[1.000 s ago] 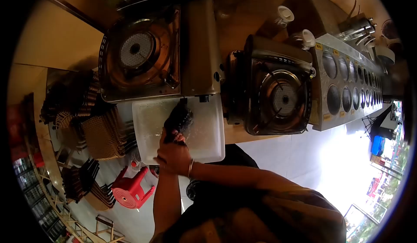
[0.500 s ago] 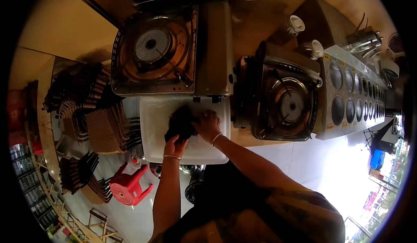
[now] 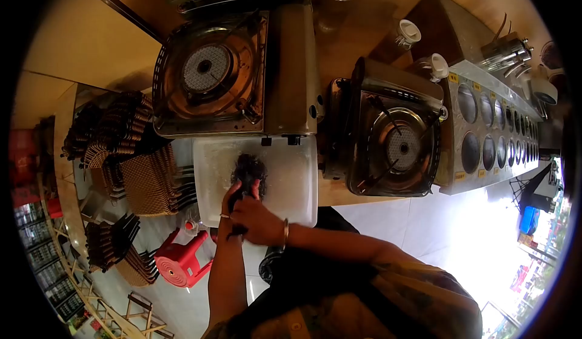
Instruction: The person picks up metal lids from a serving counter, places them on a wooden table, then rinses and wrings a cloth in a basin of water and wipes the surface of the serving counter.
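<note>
Brown table: gas stoves standing on top.

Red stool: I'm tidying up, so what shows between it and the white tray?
In the head view, a red-capped bottle shows between stool and tray.

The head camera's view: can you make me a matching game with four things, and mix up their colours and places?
Things:
1. plastic stool
2. rectangular tub
3. dark wet-looking clump
4. woven chairs

Colours and places:
A. in the hands
B. tan and dark, stacked together
C. red, on the floor
D. whitish, just below the bigger-looking gas stove in the picture

Right pairs: 1-C, 2-D, 3-A, 4-B
</note>
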The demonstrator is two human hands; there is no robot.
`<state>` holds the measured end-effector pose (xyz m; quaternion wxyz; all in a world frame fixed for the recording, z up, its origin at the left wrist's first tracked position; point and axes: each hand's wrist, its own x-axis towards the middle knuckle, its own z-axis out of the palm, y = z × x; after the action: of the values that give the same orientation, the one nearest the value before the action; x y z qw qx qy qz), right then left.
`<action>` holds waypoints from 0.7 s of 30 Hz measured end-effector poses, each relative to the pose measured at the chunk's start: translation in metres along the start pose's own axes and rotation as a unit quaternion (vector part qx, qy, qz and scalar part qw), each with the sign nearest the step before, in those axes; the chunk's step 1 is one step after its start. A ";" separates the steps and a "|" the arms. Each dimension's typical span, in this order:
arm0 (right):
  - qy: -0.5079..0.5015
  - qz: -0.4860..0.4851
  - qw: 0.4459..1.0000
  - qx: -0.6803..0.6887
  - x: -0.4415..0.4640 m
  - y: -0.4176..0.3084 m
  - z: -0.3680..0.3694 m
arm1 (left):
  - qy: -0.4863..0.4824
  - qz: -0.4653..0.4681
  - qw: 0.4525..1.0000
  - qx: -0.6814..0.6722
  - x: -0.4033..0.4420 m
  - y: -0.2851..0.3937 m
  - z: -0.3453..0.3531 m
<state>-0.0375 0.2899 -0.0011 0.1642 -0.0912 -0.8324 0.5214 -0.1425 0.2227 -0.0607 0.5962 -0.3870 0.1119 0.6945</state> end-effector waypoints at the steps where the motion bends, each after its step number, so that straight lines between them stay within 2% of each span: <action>1: 0.048 0.010 0.999 -0.015 -0.001 -0.018 -0.002 | 0.000 0.001 1.000 0.000 0.006 0.003 -0.007; 2: 0.098 0.021 0.993 -0.068 0.000 -0.024 0.002 | -0.142 -0.062 0.986 0.056 0.019 0.011 -0.022; 3: 0.098 0.022 0.993 -0.064 0.003 -0.011 0.014 | -0.277 -0.123 0.947 0.109 0.033 0.021 -0.041; 5: 0.184 0.173 0.966 -0.056 0.011 0.042 0.043 | -0.262 0.062 0.903 0.335 0.030 0.024 -0.059; 6: 0.251 0.254 0.934 0.010 0.022 0.063 0.042 | -0.056 0.133 0.945 0.294 0.026 -0.003 -0.024; 7: 0.313 0.332 0.887 0.075 0.033 0.070 0.034 | 0.154 0.197 0.939 0.238 0.024 -0.019 -0.004; 8: 0.314 0.335 0.885 0.078 0.032 0.066 0.031 | 0.157 0.196 0.938 0.240 0.023 -0.015 -0.007; 9: 0.276 0.330 0.900 0.063 0.030 0.061 0.029 | 0.026 0.175 0.901 0.396 0.027 -0.008 -0.010; 10: 0.238 0.321 0.916 0.044 0.033 0.052 0.019 | -0.110 0.187 0.827 0.518 0.031 0.000 -0.014; 11: 0.201 0.297 0.928 0.098 0.027 0.040 0.020 | -0.239 0.089 0.904 0.344 0.039 0.015 -0.026; 12: 0.188 0.200 0.960 0.050 0.019 0.023 0.024 | -0.296 -0.005 0.926 0.232 0.045 0.028 -0.038; 13: 0.174 0.100 0.980 0.002 0.014 0.005 0.025 | -0.287 -0.030 0.935 0.207 0.044 0.027 -0.036; 14: 0.126 0.116 0.985 -0.035 0.012 -0.011 0.016 | -0.242 -0.020 0.949 0.202 0.042 0.025 -0.034; 15: 0.125 0.117 0.985 -0.033 0.013 0.002 0.021 | -0.164 0.024 0.965 0.201 0.039 0.019 -0.034; 16: 0.193 0.206 0.959 -0.029 0.022 0.030 0.027 | -0.069 0.078 0.974 0.203 0.037 0.007 -0.022; 18: 0.316 0.355 0.880 -0.010 0.044 0.075 0.023 | -0.014 0.114 0.975 0.191 0.035 -0.006 -0.015; 19: 0.318 0.360 0.877 -0.006 0.040 0.068 0.023 | -0.007 0.111 0.975 0.194 0.032 -0.001 -0.021; 21: 0.258 0.214 0.937 -0.097 0.033 0.050 0.014 | -0.036 0.112 0.958 0.260 0.041 0.021 -0.038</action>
<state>-0.0746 0.3109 -0.0457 0.2478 -0.4141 -0.7688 0.4196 -0.1459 0.2246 -0.1202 0.5980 -0.1787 0.3100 0.7172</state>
